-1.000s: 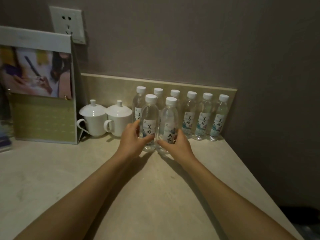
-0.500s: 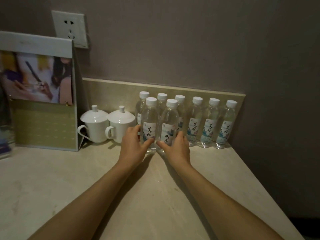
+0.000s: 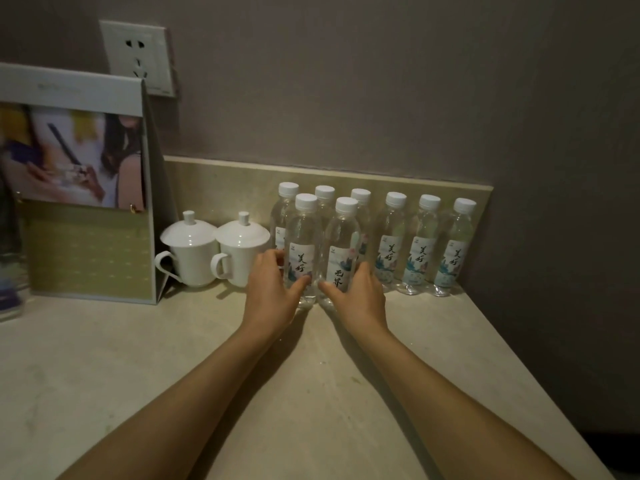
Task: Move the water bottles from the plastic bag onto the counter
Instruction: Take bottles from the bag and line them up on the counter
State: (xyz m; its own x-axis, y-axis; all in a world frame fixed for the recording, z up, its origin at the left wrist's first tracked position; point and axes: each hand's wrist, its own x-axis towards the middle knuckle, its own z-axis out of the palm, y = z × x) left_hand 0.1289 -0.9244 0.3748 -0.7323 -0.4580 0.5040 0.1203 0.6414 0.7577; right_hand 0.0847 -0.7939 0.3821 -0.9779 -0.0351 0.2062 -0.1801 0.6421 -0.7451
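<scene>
Beige stone counter [image 3: 145, 368] running to a low backsplash under a grey wall, with a wall socket [image 3: 138, 57] above its far left. Against the backsplash, toward the far right corner, we see a back row of six water bottles [image 3: 420, 251], upright and white-capped, set shoulder to shoulder. Just in front of that row stand two more: the front left bottle [image 3: 302, 247] and the front right bottle [image 3: 341, 251], touching or nearly touching one another. Our left hand [image 3: 272, 296] wraps the lower part of the front left bottle, thumb across the label and fingers curled behind; our right hand [image 3: 360, 299] grips the front right bottle the same way. Both bases appear to rest on the counter. No plastic bag shows in this view, so we cannot tell whether more bottles remain in it. We judge the step in hand to be seating this pair; to do it well we keep both bottles vertical, press the bases flat, and open the fingers straight outward so that no knuckle brushes the back row or the two lidded white cups [image 3: 221, 251] just to the left. A standing printed card [image 3: 79, 181] occupies the far left of the counter, clear of the work.
</scene>
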